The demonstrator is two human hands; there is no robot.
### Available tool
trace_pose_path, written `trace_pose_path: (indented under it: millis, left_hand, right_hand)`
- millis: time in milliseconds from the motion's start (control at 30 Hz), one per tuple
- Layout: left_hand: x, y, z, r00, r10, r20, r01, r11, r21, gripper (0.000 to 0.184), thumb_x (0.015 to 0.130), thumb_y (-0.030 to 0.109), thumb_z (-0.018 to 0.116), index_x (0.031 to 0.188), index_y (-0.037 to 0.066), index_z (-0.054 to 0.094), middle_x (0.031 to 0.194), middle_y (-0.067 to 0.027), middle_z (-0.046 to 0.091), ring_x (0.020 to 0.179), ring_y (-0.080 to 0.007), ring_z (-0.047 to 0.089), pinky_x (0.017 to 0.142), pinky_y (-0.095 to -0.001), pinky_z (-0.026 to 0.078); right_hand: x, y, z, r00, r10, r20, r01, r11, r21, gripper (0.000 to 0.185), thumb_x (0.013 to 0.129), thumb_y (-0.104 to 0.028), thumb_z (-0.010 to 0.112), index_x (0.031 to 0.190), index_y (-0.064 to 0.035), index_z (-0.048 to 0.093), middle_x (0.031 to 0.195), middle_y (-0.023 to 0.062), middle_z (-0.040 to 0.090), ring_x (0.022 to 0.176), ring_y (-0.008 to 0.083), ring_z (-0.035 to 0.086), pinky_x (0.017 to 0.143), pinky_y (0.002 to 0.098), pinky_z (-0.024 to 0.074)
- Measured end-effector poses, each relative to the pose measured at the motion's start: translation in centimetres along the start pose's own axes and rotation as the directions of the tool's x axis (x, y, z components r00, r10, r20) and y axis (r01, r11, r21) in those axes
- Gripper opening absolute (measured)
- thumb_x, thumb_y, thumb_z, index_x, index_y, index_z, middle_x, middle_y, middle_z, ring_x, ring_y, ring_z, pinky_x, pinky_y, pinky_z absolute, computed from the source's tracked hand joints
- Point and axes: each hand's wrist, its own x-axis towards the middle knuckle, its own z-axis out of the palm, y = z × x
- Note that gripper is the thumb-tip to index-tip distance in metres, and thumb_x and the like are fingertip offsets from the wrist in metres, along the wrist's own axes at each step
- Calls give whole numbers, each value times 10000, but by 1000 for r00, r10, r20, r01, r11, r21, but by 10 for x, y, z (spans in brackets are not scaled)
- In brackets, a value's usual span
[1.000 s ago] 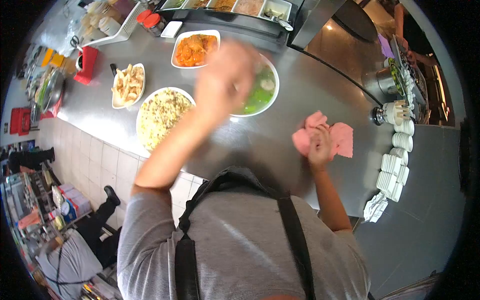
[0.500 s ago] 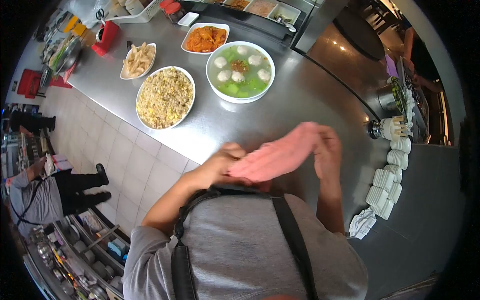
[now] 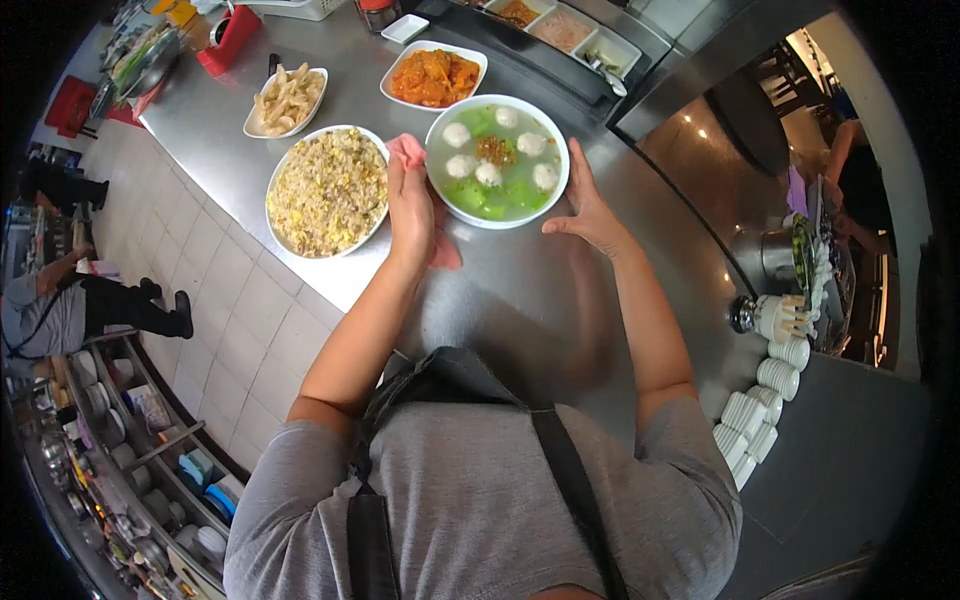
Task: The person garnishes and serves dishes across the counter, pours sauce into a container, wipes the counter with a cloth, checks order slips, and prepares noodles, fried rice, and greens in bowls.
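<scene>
A white bowl (image 3: 495,221) of clear soup with meatballs, green vegetable pieces and browned bits stands on the steel counter between my two hands. At its left side is my left hand (image 3: 408,205), holding a pink cloth (image 3: 447,252) that shows above the fingers and hangs below the palm. My right hand (image 3: 592,212) is by the bowl's right side, fingers stretched along the wall and thumb spread apart; whether it touches is hard to tell. Close to my left hand lies an oval plate of fried rice (image 3: 328,190).
Behind stand a dish of orange-sauced food (image 3: 434,78) and a dish of pale fried strips (image 3: 287,100). Topping trays (image 3: 565,30) line the counter's back. Stacked white dishes (image 3: 745,415) are at the right. Another person (image 3: 65,310) stands at the far left.
Both hands have moved forward from near my body to the soup bowl's sides. The pink cloth, earlier stretched between both hands, is now bunched in my left hand; my right hand has let go.
</scene>
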Motion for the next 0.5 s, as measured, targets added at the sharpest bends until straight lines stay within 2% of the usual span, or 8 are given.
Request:
trace_pose_path:
  millis: [67,167,200,300,400,500]
  left_hand:
    - [29,-2,8,999,36,-25,-38,998,-56,345,1012,184,349,1236,-18,515,1161,-110,551,1113,-188,517,992,-295,378]
    - [53,13,21,998,-5,68,7,1000,-26,435,1032,265,310,1242,-44,533,1155,-142,607,1096,-213,561,976,-313,413]
    - [54,28,28,986,-167,-2,167,985,33,481,1034,291,284,1237,-64,538,1161,-166,630,1082,-233,590,969,-340,435]
    - [55,32,31,943,-326,68,332,939,-95,473,1034,283,284,1296,-56,485,1237,-172,584,1158,-239,546,1029,-343,397]
    - [33,32,37,979,-195,62,204,956,-211,481,1002,296,330,1334,-27,459,1358,-168,508,1253,-250,491,1071,-356,354]
    - [10,18,42,991,-125,-48,101,935,-340,457,996,285,329,1343,2,424,1341,-136,504,1280,-242,454,1110,-351,292]
  right_hand:
    - [18,2,-3,999,22,42,-24,999,32,1507,449,-228,956,1526,-156,-95,1586,148,89,1469,265,88,1189,396,117]
    - [33,7,-14,997,15,78,-16,1000,22,1523,428,-244,961,1528,-172,-88,1583,135,108,1467,259,102,1190,398,120]
    - [37,9,-17,996,3,89,-3,1000,1,1527,420,-246,962,1528,-177,-86,1581,131,114,1466,257,105,1191,398,120]
    - [43,10,-19,993,-14,113,16,1000,-22,1537,401,-249,965,1530,-186,-76,1579,121,130,1465,254,114,1192,400,121]
    - [44,8,-18,993,-16,116,16,1000,5,1536,390,-237,967,1531,-181,-60,1578,116,134,1464,255,117,1192,400,125]
    - [42,12,-15,994,-26,104,24,1000,17,1527,392,-222,968,1529,-160,-49,1577,112,131,1461,254,124,1191,398,131]
